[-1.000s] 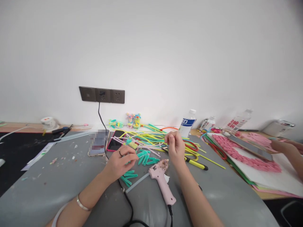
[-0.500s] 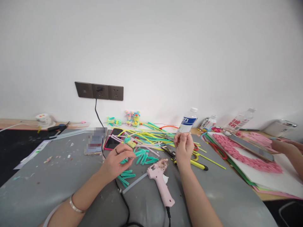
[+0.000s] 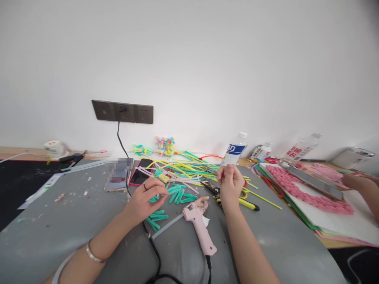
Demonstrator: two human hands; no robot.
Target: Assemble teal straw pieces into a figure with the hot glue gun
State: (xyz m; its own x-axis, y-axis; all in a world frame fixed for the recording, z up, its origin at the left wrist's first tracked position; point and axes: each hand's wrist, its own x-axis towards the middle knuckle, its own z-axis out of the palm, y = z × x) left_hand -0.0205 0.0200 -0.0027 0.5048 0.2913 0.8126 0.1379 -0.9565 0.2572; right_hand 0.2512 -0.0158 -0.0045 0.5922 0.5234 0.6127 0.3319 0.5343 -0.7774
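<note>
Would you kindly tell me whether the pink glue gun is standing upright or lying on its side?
Lying on its side: the pink glue gun shows its broad flank, and its handle stretches along the grey mat.

So my fuzzy teal pipe-cleaner bits [image 3: 177,194] are loosely bunched on the grey worktop [image 3: 79,215], near my pale pink glue gun [image 3: 200,230], which's on its side, glue stick [image 3: 167,227] poking out the back.

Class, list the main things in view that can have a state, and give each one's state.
Left hand: fingers curled; grip unclear
Right hand: pinched closed; contents unclear
Pink glue gun: lying flat, glue stick protruding
Black plug: in the middle socket
Blue-labelled bottle: capped
Pink-edged phone: screen dark
Teal pieces: lying loose
Long pipe cleaners: heaped loosely
</note>
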